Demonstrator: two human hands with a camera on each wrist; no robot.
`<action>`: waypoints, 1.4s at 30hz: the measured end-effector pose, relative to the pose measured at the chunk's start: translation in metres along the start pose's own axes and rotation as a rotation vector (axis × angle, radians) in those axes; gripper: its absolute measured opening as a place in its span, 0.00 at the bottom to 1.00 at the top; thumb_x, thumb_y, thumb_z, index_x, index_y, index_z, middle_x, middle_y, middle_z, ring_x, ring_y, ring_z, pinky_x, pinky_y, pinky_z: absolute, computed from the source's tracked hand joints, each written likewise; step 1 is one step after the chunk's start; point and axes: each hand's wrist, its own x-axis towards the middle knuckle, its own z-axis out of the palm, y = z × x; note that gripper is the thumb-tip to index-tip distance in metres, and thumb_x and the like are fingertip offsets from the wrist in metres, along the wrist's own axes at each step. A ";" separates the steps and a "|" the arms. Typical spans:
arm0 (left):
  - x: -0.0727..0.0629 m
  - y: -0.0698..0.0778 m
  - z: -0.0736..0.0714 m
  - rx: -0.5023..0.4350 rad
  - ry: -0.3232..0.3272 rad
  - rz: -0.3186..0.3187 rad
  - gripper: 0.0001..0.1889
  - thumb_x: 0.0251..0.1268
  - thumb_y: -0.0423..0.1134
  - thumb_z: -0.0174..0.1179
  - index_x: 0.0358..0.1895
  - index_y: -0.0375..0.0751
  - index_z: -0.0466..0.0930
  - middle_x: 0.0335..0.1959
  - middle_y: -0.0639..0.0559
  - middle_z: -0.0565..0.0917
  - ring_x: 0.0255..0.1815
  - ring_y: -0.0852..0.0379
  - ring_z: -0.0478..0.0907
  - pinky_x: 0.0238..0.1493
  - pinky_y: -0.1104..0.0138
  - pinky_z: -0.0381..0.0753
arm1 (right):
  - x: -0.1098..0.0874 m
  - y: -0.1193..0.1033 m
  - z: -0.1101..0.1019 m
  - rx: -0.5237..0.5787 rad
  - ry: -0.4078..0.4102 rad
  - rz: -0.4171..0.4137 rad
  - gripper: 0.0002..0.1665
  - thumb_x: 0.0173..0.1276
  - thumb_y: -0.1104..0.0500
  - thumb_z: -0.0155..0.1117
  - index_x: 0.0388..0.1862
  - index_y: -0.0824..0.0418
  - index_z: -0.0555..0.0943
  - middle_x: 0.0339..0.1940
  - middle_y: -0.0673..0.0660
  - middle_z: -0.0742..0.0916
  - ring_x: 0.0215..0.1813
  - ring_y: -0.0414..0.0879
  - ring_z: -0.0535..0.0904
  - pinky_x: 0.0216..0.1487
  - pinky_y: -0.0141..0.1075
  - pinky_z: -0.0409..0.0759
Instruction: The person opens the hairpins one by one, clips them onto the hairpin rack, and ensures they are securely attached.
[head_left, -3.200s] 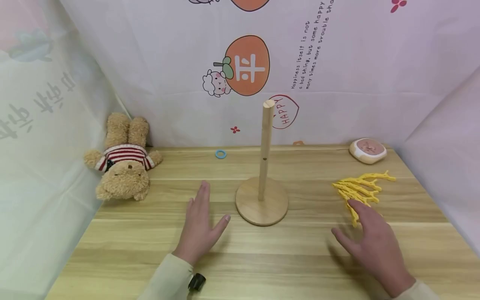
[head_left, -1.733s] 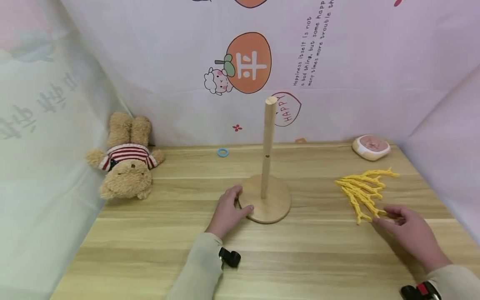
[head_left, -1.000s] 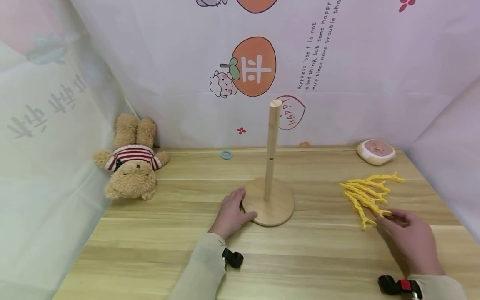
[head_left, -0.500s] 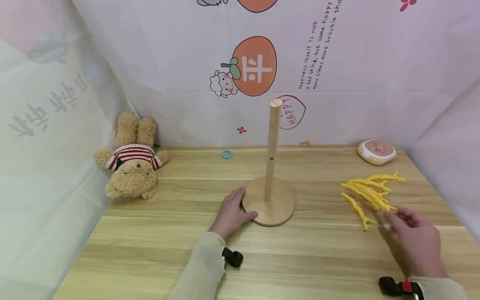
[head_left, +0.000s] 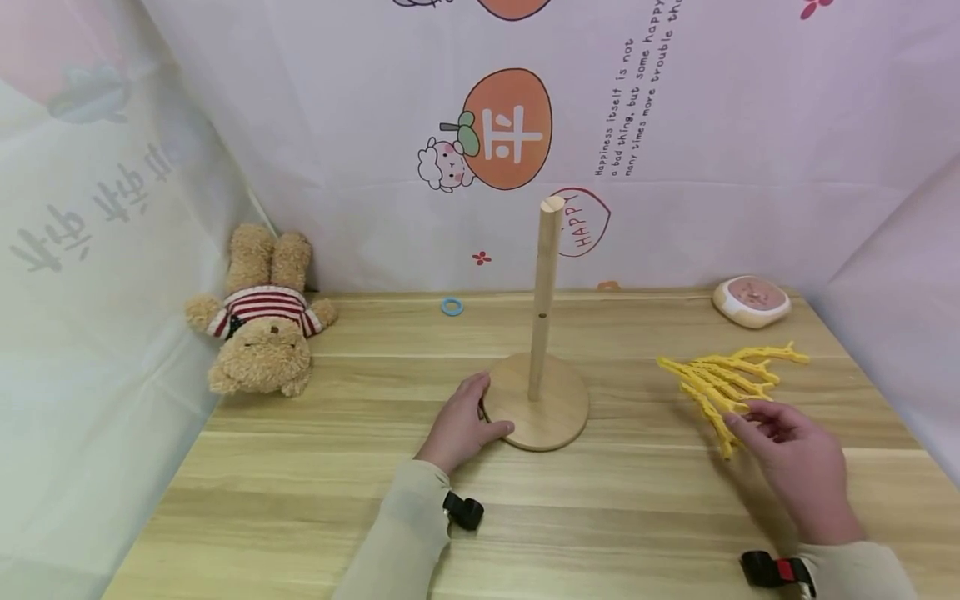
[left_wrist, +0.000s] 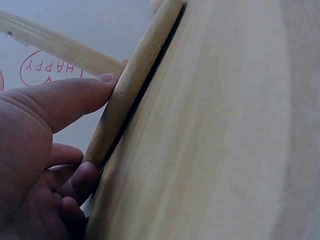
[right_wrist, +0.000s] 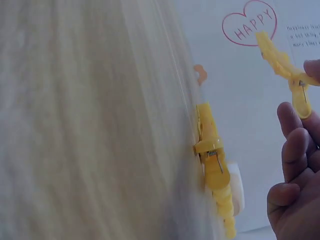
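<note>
In the head view, my left hand (head_left: 459, 427) grips the near-left rim of a wooden stand's round base (head_left: 558, 417). The left wrist view shows the thumb on the rim and the other fingers curled at its side. An upright wooden pole (head_left: 543, 292) rises from the base. My right hand (head_left: 798, 467) pinches one yellow branch-shaped spring clip (right_wrist: 275, 57) between thumb and fingers, raised above the table in the right wrist view. Several similar yellow clips (head_left: 757, 367) lie fanned out beyond that hand, and the held clip overlaps them in the head view.
A teddy bear (head_left: 262, 350) in a striped shirt lies at the back left. Along the table's back edge are a small blue ring (head_left: 452, 307) and, far right, a pink-and-white rounded object (head_left: 752, 300). Printed white cloth (head_left: 360, 167) surrounds the table.
My left hand came rightward and took hold of the stand's base. The right hand moved to the clips' near ends, pinched one, and has now lifted it leftward.
</note>
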 end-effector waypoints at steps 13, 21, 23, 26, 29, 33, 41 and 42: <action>0.001 -0.001 -0.001 0.006 0.000 0.016 0.46 0.59 0.50 0.73 0.77 0.37 0.61 0.79 0.46 0.61 0.78 0.45 0.58 0.76 0.54 0.59 | -0.001 -0.027 0.032 -0.009 -0.071 -0.167 0.14 0.59 0.56 0.79 0.37 0.64 0.87 0.22 0.41 0.82 0.24 0.34 0.71 0.21 0.27 0.69; 0.003 -0.003 0.000 0.003 -0.002 0.023 0.46 0.59 0.50 0.73 0.76 0.36 0.61 0.78 0.45 0.61 0.77 0.45 0.59 0.75 0.53 0.60 | -0.001 -0.043 0.048 -0.027 -0.124 -0.204 0.15 0.59 0.53 0.79 0.38 0.62 0.88 0.26 0.46 0.84 0.25 0.37 0.72 0.21 0.28 0.70; 0.003 -0.003 0.001 0.002 -0.005 0.019 0.46 0.59 0.50 0.73 0.77 0.36 0.61 0.78 0.46 0.61 0.77 0.45 0.59 0.75 0.54 0.60 | -0.001 -0.046 0.051 -0.032 -0.152 -0.206 0.15 0.60 0.52 0.78 0.39 0.62 0.88 0.26 0.48 0.84 0.25 0.38 0.71 0.21 0.29 0.69; 0.003 -0.003 0.000 -0.002 -0.004 0.012 0.46 0.59 0.49 0.73 0.76 0.36 0.61 0.78 0.46 0.61 0.77 0.45 0.59 0.75 0.54 0.60 | -0.001 -0.050 0.057 -0.025 -0.177 -0.229 0.15 0.60 0.52 0.78 0.38 0.62 0.87 0.25 0.50 0.83 0.25 0.39 0.71 0.21 0.30 0.69; 0.004 -0.003 0.000 0.002 -0.005 0.011 0.46 0.59 0.49 0.73 0.76 0.36 0.61 0.78 0.46 0.61 0.77 0.46 0.59 0.75 0.54 0.60 | -0.001 -0.053 0.063 -0.010 -0.172 -0.265 0.13 0.59 0.54 0.79 0.34 0.61 0.87 0.24 0.51 0.82 0.24 0.39 0.72 0.21 0.30 0.70; 0.004 -0.004 0.000 0.008 -0.005 0.012 0.46 0.59 0.50 0.73 0.77 0.36 0.61 0.78 0.46 0.61 0.77 0.46 0.59 0.75 0.54 0.60 | -0.003 -0.056 0.071 0.000 -0.185 -0.268 0.12 0.59 0.54 0.79 0.33 0.60 0.86 0.22 0.51 0.82 0.23 0.39 0.72 0.21 0.30 0.70; 0.004 -0.003 0.001 -0.015 -0.005 0.008 0.46 0.59 0.49 0.73 0.77 0.36 0.61 0.78 0.46 0.61 0.78 0.46 0.58 0.75 0.54 0.59 | -0.005 -0.064 0.084 -0.016 -0.266 -0.217 0.17 0.61 0.49 0.77 0.37 0.62 0.86 0.25 0.53 0.81 0.26 0.41 0.73 0.24 0.32 0.72; 0.004 -0.003 0.001 -0.017 -0.007 0.007 0.46 0.59 0.49 0.73 0.77 0.36 0.61 0.79 0.46 0.61 0.78 0.46 0.57 0.76 0.54 0.59 | -0.005 -0.065 0.085 -0.013 -0.269 -0.221 0.17 0.61 0.49 0.77 0.37 0.62 0.86 0.25 0.53 0.82 0.26 0.41 0.73 0.24 0.32 0.73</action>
